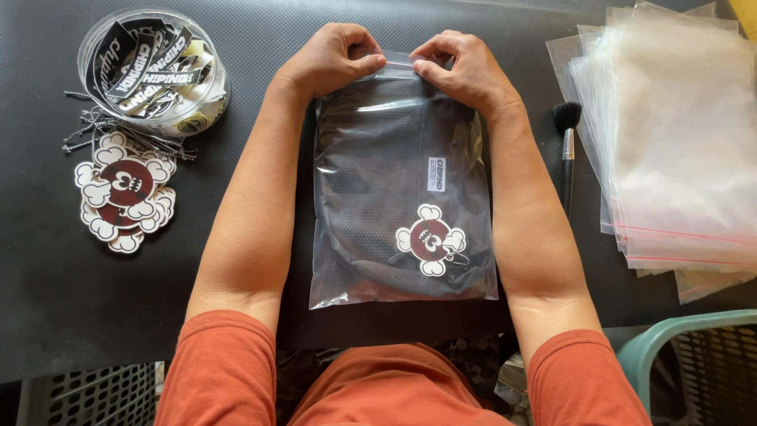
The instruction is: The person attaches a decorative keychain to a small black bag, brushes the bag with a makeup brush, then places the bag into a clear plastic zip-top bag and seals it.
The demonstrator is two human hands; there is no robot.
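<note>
Our left hand (331,59) and right hand (461,67) meet at the top centre of the frame, each with thumb and fingers pressed together, pinching the zip strip of a clear bag (402,189) that lies flat on the black mat (47,268) in the middle of the picture. Inside the bag we see a dark mesh garment (378,205) with a small white label and a round maroon tag (431,240) shaped like a cartoon face with puffy white edges. We judge the packing well along: the garment and tag are already inside, and the fingertips sit almost touching at the middle of the strip, so the closing looks under way, though we cannot tell how much of the strip is sealed. At the upper left stands a clear tub (154,67) of black-and-white labels, with a pile of spare tags (124,193) on strings just below it. At the right lie a stack of empty bags (678,142) and a small brush (567,150) beside it.
</note>
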